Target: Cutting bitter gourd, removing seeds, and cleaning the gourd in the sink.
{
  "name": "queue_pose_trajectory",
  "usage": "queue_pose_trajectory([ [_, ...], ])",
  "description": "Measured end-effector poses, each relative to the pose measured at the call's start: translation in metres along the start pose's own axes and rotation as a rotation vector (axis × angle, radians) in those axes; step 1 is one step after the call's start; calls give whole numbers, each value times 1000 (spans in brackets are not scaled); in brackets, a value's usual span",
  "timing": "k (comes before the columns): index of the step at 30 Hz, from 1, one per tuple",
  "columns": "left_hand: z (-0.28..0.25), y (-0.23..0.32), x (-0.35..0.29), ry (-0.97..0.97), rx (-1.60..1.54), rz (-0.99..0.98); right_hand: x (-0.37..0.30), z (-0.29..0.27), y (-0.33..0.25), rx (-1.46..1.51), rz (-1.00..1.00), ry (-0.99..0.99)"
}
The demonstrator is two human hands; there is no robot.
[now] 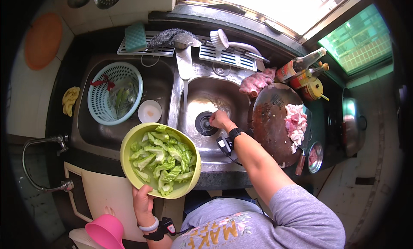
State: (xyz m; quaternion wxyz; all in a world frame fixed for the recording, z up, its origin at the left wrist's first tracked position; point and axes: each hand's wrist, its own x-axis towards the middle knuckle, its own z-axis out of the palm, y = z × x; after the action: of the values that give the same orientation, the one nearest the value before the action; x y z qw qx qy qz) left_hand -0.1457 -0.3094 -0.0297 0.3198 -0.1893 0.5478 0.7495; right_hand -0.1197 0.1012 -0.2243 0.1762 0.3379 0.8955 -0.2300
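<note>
Basically, left hand [143, 202] pinched yellow-green bowl [125, 160] by near edge, left of sink drain [202, 123]; bitter melon slices [165, 156] lay inside. Right hand [220, 120] was at drain, fingers curled, couldn't tell if pinching anything.

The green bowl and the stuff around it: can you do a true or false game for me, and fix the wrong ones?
1. The left-hand grip holds the yellow-green bowl. True.
2. The cut pieces in the bowl are bright red. False: they are green.
3. The right-hand grip is in the left basin. False: it is at the drain in the right basin.
4. The white dish is inside the blue basket. False: it is beside the basket.
5. Pale pink meat lies on the round board. True.
</note>
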Motion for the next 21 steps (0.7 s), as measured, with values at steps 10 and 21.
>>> queue_pose_trajectory([
  [10, 1, -2, -1, 38, -53, -14, -1, -1, -8, 227, 10, 210],
  [21, 1, 4, -4, -16, -7, -14, -40, -59, -76, 284, -290, 562],
])
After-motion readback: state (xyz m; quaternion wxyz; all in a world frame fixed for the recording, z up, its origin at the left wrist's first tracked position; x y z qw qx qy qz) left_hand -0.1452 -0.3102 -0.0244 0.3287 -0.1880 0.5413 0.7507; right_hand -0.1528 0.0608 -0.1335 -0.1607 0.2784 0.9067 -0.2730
